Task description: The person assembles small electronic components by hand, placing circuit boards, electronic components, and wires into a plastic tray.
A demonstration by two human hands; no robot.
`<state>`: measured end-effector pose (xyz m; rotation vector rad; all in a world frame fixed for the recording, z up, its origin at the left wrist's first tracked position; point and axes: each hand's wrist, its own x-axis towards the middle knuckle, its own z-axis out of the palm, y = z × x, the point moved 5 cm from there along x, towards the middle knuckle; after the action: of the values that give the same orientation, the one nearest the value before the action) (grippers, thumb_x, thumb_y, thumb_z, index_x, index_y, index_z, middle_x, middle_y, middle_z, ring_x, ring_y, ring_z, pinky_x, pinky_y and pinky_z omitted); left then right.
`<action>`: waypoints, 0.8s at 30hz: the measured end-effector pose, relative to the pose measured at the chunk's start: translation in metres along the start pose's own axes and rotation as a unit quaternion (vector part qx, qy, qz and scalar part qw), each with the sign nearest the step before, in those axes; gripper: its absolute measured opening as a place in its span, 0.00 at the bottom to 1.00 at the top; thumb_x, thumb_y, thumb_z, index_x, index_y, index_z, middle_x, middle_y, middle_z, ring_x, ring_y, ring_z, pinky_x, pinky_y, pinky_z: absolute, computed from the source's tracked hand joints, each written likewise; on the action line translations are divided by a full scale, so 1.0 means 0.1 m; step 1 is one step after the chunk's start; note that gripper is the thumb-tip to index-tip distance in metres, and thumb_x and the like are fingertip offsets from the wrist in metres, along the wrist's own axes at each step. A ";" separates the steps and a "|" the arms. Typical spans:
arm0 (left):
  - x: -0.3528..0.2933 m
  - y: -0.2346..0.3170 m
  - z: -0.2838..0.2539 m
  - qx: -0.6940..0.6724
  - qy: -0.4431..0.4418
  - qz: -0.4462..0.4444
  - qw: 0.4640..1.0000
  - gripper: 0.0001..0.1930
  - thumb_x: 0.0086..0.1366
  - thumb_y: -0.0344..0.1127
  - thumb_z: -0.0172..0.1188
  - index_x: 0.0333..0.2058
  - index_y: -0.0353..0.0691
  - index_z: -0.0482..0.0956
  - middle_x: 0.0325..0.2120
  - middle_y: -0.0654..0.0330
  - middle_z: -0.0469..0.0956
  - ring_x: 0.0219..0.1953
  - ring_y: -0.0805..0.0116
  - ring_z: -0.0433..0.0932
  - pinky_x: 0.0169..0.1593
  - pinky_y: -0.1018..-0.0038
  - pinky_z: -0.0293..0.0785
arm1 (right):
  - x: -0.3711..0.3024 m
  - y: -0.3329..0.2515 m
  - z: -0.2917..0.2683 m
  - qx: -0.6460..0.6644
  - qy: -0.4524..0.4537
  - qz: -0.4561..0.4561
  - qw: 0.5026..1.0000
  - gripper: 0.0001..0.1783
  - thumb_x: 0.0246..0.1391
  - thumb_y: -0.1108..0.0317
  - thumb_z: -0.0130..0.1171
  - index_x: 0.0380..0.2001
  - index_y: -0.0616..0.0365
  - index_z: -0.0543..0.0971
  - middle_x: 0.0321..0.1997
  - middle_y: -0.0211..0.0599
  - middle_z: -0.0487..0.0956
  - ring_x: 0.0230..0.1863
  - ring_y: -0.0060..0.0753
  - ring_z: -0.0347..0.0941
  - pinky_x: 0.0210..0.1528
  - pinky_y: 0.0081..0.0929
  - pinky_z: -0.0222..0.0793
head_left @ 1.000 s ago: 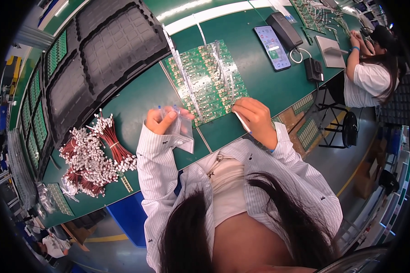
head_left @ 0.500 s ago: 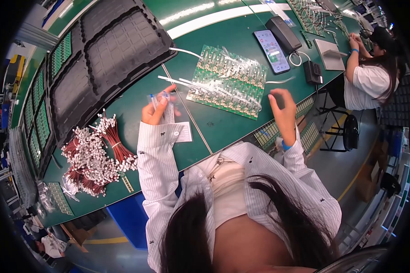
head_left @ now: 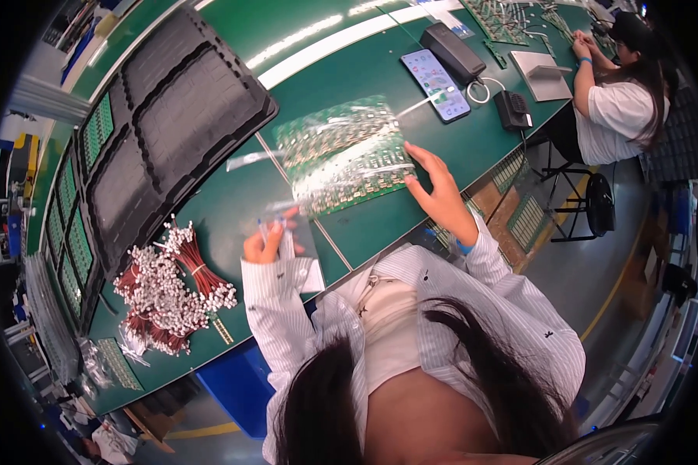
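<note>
A panel of green circuit boards (head_left: 341, 174) wrapped in shiny clear plastic lies on the green table in front of me, somewhat blurred. My right hand (head_left: 442, 198) grips its right edge, with the fingertips and thumb at two spots along it. Close to the panel's lower left corner, my left hand (head_left: 267, 239) is closed on a clear plastic bag with blue on it; its fingers are partly blurred. A white strap (head_left: 254, 160) sticks out of the wrapped panel on the left, and another white strip (head_left: 426, 101) extends from its upper right.
Bundles of red-brown wires with white connectors (head_left: 159, 298) are heaped at the left. Behind them stands a black divided tray (head_left: 182, 108) holding green boards. A phone (head_left: 436, 85), black box (head_left: 452, 53) and black adapter (head_left: 513, 111) lie beyond the panel. Another person (head_left: 620, 112) sits at the right.
The wrapped panel has turned counterclockwise and shifted left. My right hand, formerly apart from it, has moved left onto its edge. My left hand keeps the plastic bag.
</note>
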<state>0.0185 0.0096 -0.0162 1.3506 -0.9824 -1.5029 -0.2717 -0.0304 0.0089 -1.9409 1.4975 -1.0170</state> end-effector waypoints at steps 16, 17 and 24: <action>-0.07 -0.13 -0.23 -0.067 0.087 0.012 0.994 0.19 0.60 0.43 0.49 0.37 0.29 0.71 0.33 0.48 0.76 0.21 0.70 0.74 0.26 0.79 0.70 | 0.86 0.91 -0.57 -0.111 0.113 -0.055 0.986 0.18 0.49 0.69 0.46 0.46 0.55 0.66 0.49 0.39 0.68 0.57 0.42 0.56 0.59 0.39 0.43; -0.08 -0.15 -0.24 -0.072 0.090 0.000 0.993 0.19 0.60 0.44 0.49 0.37 0.30 0.71 0.34 0.47 0.75 0.22 0.70 0.74 0.26 0.79 0.70 | 0.87 0.92 -0.57 -0.133 0.103 -0.053 0.984 0.18 0.49 0.69 0.46 0.46 0.55 0.66 0.50 0.38 0.68 0.57 0.41 0.56 0.59 0.40 0.42; -0.24 -0.05 -0.51 -0.089 0.200 0.071 0.973 0.17 0.60 0.44 0.49 0.37 0.33 0.71 0.25 0.54 0.76 0.21 0.69 0.74 0.25 0.77 0.71 | 0.88 0.85 -0.63 -0.119 0.114 -0.076 0.983 0.17 0.51 0.66 0.45 0.46 0.53 0.67 0.50 0.37 0.68 0.59 0.41 0.54 0.60 0.43 0.39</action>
<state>0.0697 0.0334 -0.0183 1.3529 -0.6553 -1.1244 -0.3621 -0.1349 0.0066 -2.1944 1.6823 -1.2089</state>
